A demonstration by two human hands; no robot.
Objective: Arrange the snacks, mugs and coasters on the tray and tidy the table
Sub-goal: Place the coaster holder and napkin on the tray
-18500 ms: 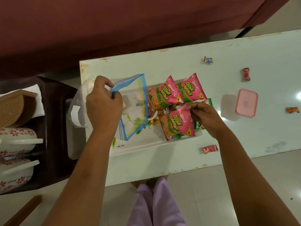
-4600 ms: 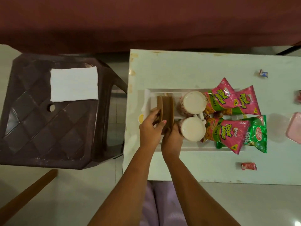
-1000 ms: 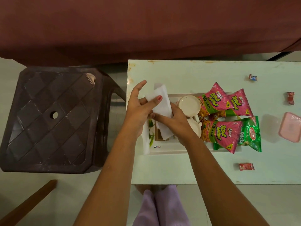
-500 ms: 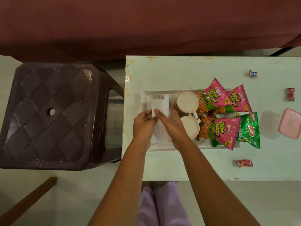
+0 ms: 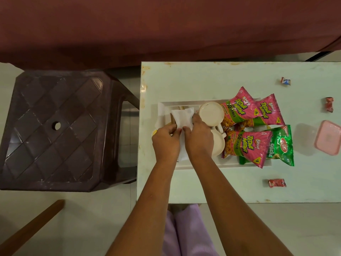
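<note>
A white tray lies on the white table. At its left end a folded white napkin lies over the brown coasters, which are mostly hidden. My left hand and my right hand both pinch the napkin's near part. Two white mugs stand just right of the napkin. Pink snack packets and a green one fill the tray's right end.
A dark brown plastic stool stands left of the table. Loose wrapped candies and a pink-lidded box lie on the table's right part. A maroon cover spans the far side. A wooden bar crosses the floor.
The napkin has come down from between my raised hands onto the coasters at the tray's left end. Both hands have slid toward its near part.
</note>
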